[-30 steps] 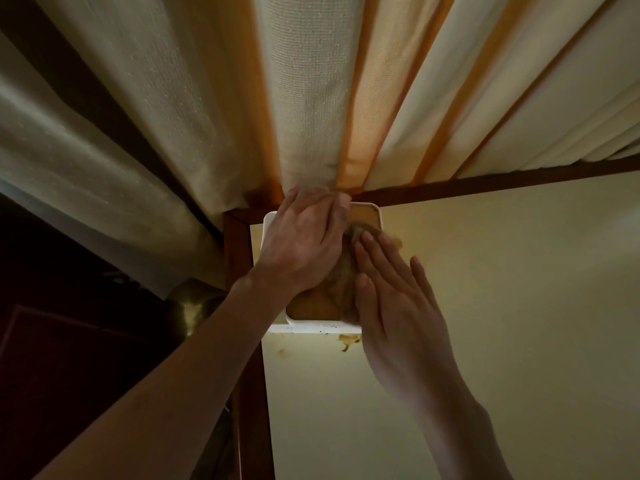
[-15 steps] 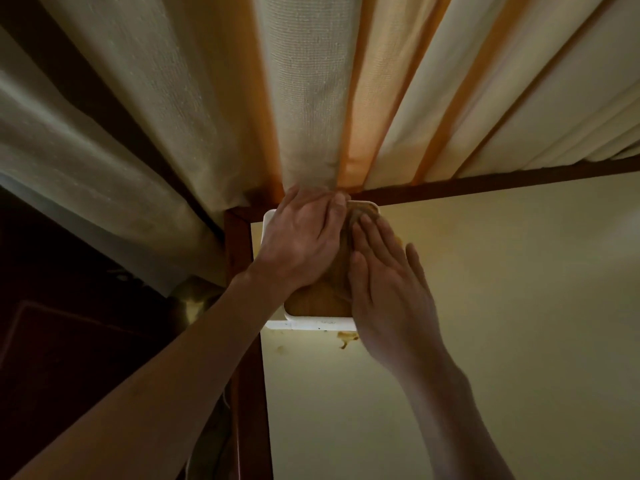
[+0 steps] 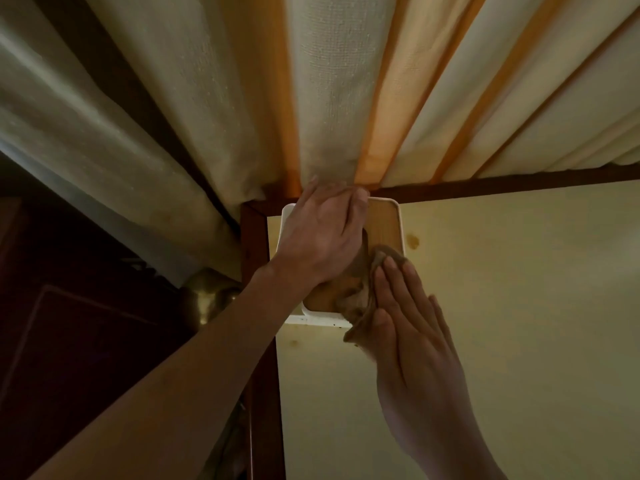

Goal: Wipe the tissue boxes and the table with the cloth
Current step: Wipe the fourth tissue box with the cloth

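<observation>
Left hand (image 3: 322, 237): lies palm down over the left part of the box (image 3: 384, 223), fingers curved over its far edge at the curtain hem. It steadies the box; whether the fingertips hook behind the far wall cannot be told.

Right hand (image 3: 408, 327): flat and spread, fingers straight and close together, pressing the cloth (image 3: 360, 299) against the near right side of the box. Nothing is curled around the cloth; it is held by pressure alone.

Cloth: brown, crumpled, lying partly on the wooden lid and partly draped over the near right corner, with one end hanging to the table (image 3: 519, 306) under the right thumb.

Box: white walls, wood-toned lid, standing in the far left corner of the table, touching or just beside the dark wooden frame (image 3: 258, 237).

Surroundings: a small brown stain (image 3: 412, 241) marks the pale tabletop just right of the box. Cream and orange curtains (image 3: 329, 98) hang directly behind the box and meet the left fingertips. A brass-coloured round object (image 3: 207, 296) sits left of the frame, under the left forearm.
</observation>
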Demonstrator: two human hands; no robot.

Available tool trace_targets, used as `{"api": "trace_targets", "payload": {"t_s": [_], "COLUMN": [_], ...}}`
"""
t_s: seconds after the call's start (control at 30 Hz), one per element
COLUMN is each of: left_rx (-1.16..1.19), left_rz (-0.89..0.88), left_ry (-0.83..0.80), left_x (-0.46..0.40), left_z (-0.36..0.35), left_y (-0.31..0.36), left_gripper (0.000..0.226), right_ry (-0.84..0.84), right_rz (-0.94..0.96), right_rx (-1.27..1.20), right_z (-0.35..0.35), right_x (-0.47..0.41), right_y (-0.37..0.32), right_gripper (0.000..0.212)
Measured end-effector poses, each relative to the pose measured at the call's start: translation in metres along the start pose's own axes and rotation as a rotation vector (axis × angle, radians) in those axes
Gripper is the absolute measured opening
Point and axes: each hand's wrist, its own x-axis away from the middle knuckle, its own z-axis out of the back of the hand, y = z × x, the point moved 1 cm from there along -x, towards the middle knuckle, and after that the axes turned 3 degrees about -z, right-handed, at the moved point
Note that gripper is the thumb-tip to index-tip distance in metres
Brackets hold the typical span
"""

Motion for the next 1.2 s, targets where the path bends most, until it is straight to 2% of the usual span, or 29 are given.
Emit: {"api": "trace_targets", "payload": {"t_s": [0.13,0.4,0.6,0.7,0.8,0.9,1.0,1.1,1.2], "left_rx": [-0.007,-0.02,-0.022,-0.116,-0.134,-0.15,-0.099,-0.199,-0.142], "left_rz": [-0.007,0.013,0.017,0.009,0.088,0.011,0.005,-0.046,-0.003], "left_ry": [0.009,-0.045,-0.02,-0.035,-0.057,-0.006,0.001,-0.048,-0.073], "left_x": [-0.002,-0.002,-0.001,-0.001,-0.002,0.0,0.0,0.003,0.001], "left_z": [-0.002,0.005,0.003,-0.001,-0.003,-0.005,-0.005,-0.007,-0.003], "left_y": [-0.004,0.001,0.002,-0.002,0.0,-0.004,-0.006,-0.008,-0.006], "left_gripper": [0.047,0.048,0.051,0.056,0.065,0.061,0.055,0.05,0.05], "right_ry": [-0.019,-0.138,-0.095,-0.094,0.013,0.102,0.112,0.043,0.022], "right_rz": [0.009,0.02,0.011,-0.02,0.006,0.003,0.031,0.018,0.006], "right_rx": [0.024,0.098,0.114,0.104,0.081,0.031,-0.015,0.015,0.015], "right_z": [0.004,0.011,0.012,0.011,0.005,-0.001,-0.002,0.001,0.003], "right_x": [-0.013,-0.091,-0.073,-0.041,-0.008,0.006,-0.006,-0.034,-0.066], "right_y": [0.003,0.007,0.0,-0.003,-0.005,0.0,0.002,0.001,0.0], "right_gripper": [0.056,0.065,0.062,0.057,0.052,0.051,0.051,0.052,0.056]}}
